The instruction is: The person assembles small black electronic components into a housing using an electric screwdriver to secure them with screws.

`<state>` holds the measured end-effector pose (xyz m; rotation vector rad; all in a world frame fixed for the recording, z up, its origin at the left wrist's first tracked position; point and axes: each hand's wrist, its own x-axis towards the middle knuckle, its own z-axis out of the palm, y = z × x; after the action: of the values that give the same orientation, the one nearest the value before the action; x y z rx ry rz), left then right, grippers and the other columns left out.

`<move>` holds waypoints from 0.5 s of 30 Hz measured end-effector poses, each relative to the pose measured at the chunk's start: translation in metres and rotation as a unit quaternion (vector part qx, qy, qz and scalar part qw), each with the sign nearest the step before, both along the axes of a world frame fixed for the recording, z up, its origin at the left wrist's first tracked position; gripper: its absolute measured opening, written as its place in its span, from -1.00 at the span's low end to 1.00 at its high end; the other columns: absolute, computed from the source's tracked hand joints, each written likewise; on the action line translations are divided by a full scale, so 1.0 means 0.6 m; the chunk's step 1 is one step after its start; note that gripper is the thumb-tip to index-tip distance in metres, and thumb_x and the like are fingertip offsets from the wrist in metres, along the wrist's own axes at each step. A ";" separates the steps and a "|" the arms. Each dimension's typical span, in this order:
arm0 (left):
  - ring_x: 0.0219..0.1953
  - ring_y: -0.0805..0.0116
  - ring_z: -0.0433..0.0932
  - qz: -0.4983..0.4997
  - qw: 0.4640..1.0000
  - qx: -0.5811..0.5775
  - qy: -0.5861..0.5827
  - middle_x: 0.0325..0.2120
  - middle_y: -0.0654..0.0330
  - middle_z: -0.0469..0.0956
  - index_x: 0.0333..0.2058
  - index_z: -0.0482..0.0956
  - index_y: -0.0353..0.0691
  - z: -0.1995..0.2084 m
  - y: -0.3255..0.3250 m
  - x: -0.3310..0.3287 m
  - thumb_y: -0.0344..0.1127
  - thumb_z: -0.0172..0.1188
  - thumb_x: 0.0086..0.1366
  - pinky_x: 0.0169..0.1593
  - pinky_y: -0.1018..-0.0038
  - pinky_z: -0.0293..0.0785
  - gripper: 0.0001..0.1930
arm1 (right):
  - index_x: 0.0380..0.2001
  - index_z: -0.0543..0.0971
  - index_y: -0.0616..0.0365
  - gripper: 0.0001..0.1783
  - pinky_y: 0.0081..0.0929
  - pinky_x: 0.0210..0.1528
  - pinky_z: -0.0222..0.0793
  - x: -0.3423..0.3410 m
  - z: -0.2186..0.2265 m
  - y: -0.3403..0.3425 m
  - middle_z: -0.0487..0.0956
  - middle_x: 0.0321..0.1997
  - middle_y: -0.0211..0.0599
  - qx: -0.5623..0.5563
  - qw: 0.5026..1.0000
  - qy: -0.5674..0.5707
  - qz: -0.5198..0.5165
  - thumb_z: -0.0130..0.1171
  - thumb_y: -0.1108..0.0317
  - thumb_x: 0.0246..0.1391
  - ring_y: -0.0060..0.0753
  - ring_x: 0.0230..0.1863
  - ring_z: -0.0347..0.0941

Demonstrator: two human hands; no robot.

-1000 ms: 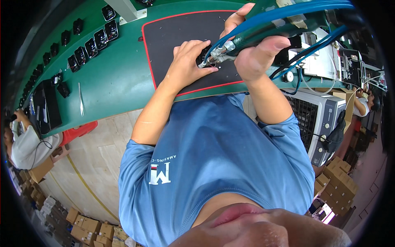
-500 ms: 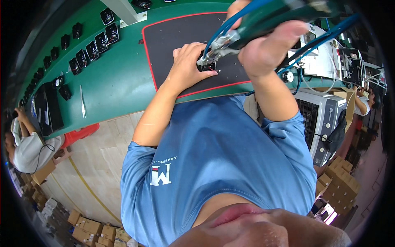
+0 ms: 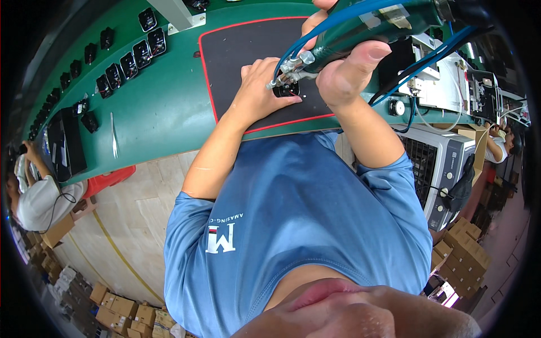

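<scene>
On a black mat with a red border (image 3: 231,48), my left hand (image 3: 259,90) closes its fingers and thumb around a small black plastic housing (image 3: 291,89), steadying it flat. A dark green powered screwdriver (image 3: 360,35) with a metal nose and blue hoses is wrapped in my right hand (image 3: 342,78). It is tilted, its nose pointing down to the left, and the tip is over the housing beside my left fingers. Those fingers partly cover the housing, so I cannot tell whether the tip touches it.
Several black housings (image 3: 128,65) stand in rows on the green bench (image 3: 169,112) at the left. Tweezers (image 3: 114,135) and a black tray (image 3: 65,152) lie nearer its left end. White equipment (image 3: 437,79) and cables are at the right. A co-worker (image 3: 42,197) sits at far left.
My right hand and the screwdriver have shifted a little left and lower, with the nose closer over the housing. The left hand has stayed on the housing.
</scene>
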<state>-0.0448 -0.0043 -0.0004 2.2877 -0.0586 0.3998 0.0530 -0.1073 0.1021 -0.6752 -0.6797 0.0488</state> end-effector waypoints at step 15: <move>0.07 0.09 0.48 0.003 1.000 -0.013 -0.001 0.04 0.15 0.54 0.08 0.56 -0.15 -0.004 0.001 -0.001 -0.04 0.67 -0.18 0.12 0.20 0.25 -0.20 | 0.22 0.34 0.17 0.04 -0.49 -0.21 0.46 0.009 -0.011 -0.024 0.50 -0.01 -0.25 -0.175 0.984 -0.006 0.035 0.11 -0.57 0.07 -0.44 -0.21 0.48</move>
<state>-0.0452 -0.0038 -0.0029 2.2614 -0.0470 0.4042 0.0581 -0.1219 0.0957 -0.9890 -0.7131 0.2330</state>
